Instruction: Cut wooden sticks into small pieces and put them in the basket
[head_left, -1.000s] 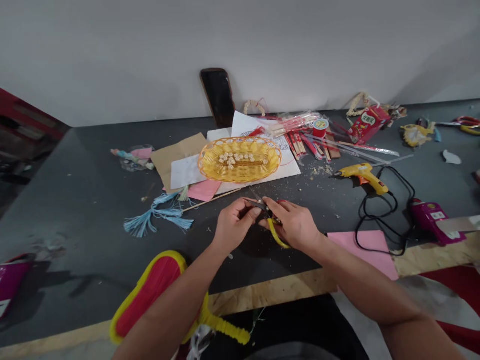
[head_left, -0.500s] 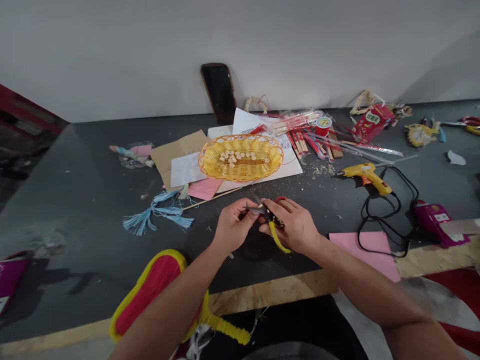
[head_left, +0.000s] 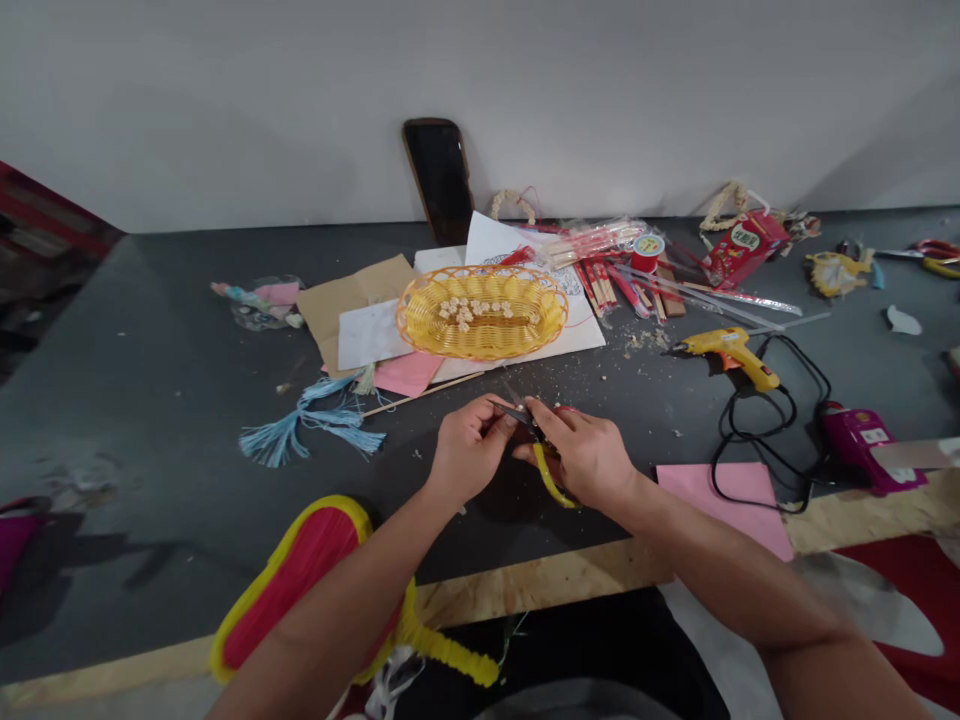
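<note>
My right hand [head_left: 589,452] is closed round the handles of a pair of scissors [head_left: 552,478], one of them wrapped in yellow. The blades are spread and point left towards my left hand [head_left: 471,445]. Thumb and fingers of that left hand are pinched together at the blades, on a small pale piece mostly hidden by the fingertips. Just behind both hands sits a yellow woven basket [head_left: 420,335] with several small cream flower-like pieces [head_left: 474,312] in it.
Blue tassels [head_left: 281,435] and a thin stick lie left of the basket. A yellow glue gun [head_left: 731,352] with a black cord rests at right, near pink paper [head_left: 720,500]. A phone [head_left: 439,175] leans on the wall. A red-and-yellow padded object [head_left: 296,580] lies under my left forearm.
Both hands stay nearly in place over the table. The scissors have tilted slightly and their yellow handle sits a little further left. The view has shifted slightly.
</note>
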